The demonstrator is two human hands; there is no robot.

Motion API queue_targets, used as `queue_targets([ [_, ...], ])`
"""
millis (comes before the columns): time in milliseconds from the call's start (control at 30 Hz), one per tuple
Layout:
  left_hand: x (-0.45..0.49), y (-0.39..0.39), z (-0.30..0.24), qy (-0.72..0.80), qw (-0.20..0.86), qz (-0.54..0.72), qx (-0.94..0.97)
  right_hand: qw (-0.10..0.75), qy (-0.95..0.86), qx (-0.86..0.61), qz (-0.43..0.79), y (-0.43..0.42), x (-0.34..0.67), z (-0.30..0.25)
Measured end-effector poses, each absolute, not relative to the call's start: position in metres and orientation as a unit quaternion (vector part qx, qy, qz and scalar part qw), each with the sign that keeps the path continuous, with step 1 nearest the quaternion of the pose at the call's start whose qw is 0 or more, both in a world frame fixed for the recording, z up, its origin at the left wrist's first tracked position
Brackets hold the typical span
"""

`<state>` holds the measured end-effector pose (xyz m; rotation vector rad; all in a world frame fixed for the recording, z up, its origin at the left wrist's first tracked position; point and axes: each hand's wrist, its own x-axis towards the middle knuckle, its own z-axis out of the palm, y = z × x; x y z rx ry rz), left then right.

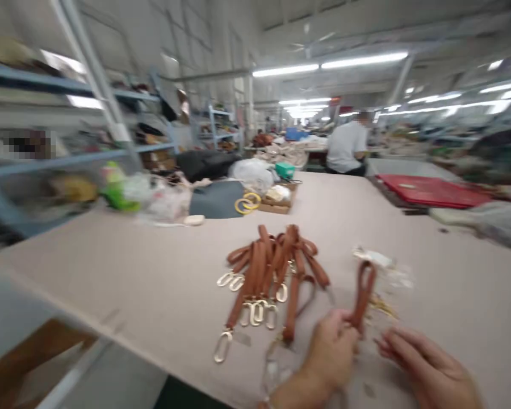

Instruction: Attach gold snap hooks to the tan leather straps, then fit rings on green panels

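Note:
My left hand [330, 355] is closed on the lower end of a brown leather strap [363, 292] that loops upward over the beige table [153, 272]. My right hand [426, 369] lies beside it at the lower right, fingers stretched toward the strap's base and blurred. To the left lies a pile of several brown straps with gold clasps [272, 272]. Behind the held strap lie small clear bags and gold hardware [383, 267].
At the table's far side lie a dark cloth [217, 199], yellow rings [247, 203], a cardboard tray [279, 199] and plastic bags [166, 199]. Blue shelving [68, 153] stands on the left. A red sheet [430, 190] lies on the right. A person in a white shirt [347, 147] sits beyond.

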<state>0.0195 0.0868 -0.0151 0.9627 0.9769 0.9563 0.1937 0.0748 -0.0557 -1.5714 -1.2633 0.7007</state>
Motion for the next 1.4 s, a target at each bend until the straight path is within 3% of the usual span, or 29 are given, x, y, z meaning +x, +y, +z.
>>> queue_targets([
  [133, 0.052, 0.089, -0.024, 0.377, 0.683, 0.403, 0.478, 0.528, -0.47, -0.567, 0.423, 0.054, 0.21, -0.039],
  [500, 0.042, 0.085, -0.023, 0.339, 0.677, 0.389, 0.525, 0.519, -0.413, -0.532, 0.526, 0.063, 0.192, -0.026],
  [767, 0.037, 0.084, -0.024, 0.346, 0.639, 0.367, 0.581, 0.503, -0.442, -0.52, 0.53, 0.064, 0.192, -0.027],
  [1400, 0.03, 0.084, -0.042, 0.378, 0.429, 0.341, 0.746, 0.576, -0.439, -0.491, 0.484, 0.05, 0.188, -0.033],
])
